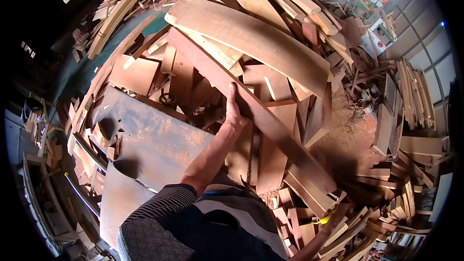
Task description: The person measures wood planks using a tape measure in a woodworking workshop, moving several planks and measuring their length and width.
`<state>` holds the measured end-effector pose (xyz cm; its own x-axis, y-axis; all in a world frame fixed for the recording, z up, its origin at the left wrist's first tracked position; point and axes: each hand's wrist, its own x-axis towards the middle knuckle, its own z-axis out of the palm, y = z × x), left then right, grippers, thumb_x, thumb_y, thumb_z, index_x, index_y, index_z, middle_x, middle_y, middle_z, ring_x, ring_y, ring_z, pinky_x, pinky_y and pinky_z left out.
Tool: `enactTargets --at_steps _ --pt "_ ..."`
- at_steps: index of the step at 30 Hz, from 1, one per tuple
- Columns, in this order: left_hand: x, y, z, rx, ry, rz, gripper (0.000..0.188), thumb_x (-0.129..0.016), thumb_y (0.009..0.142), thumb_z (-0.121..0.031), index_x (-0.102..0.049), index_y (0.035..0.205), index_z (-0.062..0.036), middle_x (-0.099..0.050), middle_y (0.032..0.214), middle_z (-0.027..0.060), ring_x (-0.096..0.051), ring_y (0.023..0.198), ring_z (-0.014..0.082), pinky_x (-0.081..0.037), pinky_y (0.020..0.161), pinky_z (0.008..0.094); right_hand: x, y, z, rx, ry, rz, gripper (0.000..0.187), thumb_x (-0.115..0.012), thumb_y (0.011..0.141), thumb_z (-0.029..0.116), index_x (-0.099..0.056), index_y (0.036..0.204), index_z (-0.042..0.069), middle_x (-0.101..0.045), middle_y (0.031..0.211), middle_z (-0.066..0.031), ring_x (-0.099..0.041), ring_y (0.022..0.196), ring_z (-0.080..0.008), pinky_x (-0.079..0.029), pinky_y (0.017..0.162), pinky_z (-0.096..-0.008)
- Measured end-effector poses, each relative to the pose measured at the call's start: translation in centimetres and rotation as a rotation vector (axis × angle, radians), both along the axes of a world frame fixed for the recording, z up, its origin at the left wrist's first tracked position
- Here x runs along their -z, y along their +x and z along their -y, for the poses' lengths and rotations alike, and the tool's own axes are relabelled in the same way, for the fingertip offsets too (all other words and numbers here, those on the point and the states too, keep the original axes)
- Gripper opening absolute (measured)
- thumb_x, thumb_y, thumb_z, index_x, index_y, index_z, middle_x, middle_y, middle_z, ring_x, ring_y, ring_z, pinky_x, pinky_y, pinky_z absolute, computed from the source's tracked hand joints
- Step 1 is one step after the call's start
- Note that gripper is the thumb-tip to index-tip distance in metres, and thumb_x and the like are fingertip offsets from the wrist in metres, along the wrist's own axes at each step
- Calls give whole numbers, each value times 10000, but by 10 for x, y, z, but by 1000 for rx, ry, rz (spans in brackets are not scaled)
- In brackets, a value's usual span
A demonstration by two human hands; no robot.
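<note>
A long reddish-brown wooden plank [270, 125] runs slantwise from the upper middle to the lower right, its near end close to my body. My left hand [234, 111] grips its left edge near mid-length, thumb up against the wood and the other fingers hidden. My right hand [340, 211] is low at the right, near the plank's near end; shadow hides its fingers. Something bright yellow [324, 220] shows by that hand, too small to name. Beyond the plank, a broad pale board [251, 43] lies across the stacked lumber.
At my left is a grey metal machine table [154, 128] with sawdust on it. Boards and offcuts [275, 154] are piled ahead of me, and more scraps [299, 222] lie low at the right. Sawdust [350, 125] covers the floor at right. Slats [413, 94] lean by the wall.
</note>
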<state>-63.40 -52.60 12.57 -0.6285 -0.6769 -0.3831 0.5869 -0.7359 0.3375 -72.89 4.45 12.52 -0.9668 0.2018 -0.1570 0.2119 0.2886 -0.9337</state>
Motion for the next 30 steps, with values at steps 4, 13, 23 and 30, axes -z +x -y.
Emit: enactTargets --at_steps 4,13,23,30 --pt "25 -10 -22 84 -82 50 988 -700 721 -794 -481 1449 -163 -532 1415 74 -452 1324 304 -341 1142 506 31 53 -26 -94 -252 145 587 -643 955 364 -515 1438 55 -597 1260 -118 -590 994 -192 -491 813 -307" --pt "33 -37 -31 316 19 -90 798 -548 703 -923 -603 968 -171 -591 758 50 -581 671 255 -494 609 423 16 162 -33 -102 -507 644 596 -718 902 455 -551 1330 75 -681 984 -132 -646 677 -191 -564 528 -343" --pt "18 -68 -18 389 5 -200 771 -495 842 -827 -618 1128 -122 -684 945 80 -649 805 274 -556 758 432 26 179 -11 -335 -147 232 981 -872 716 528 -509 1373 -105 -594 1275 -170 -611 1074 -231 -518 884 -357" --pt "25 -49 -53 430 -53 -130 928 -448 804 -889 -544 1283 -100 -617 1152 145 -582 1083 363 -472 972 559 1 187 5 -243 25 -32 962 -908 724 381 -441 1467 -15 -553 1340 -127 -543 1189 -213 -461 1011 -357"
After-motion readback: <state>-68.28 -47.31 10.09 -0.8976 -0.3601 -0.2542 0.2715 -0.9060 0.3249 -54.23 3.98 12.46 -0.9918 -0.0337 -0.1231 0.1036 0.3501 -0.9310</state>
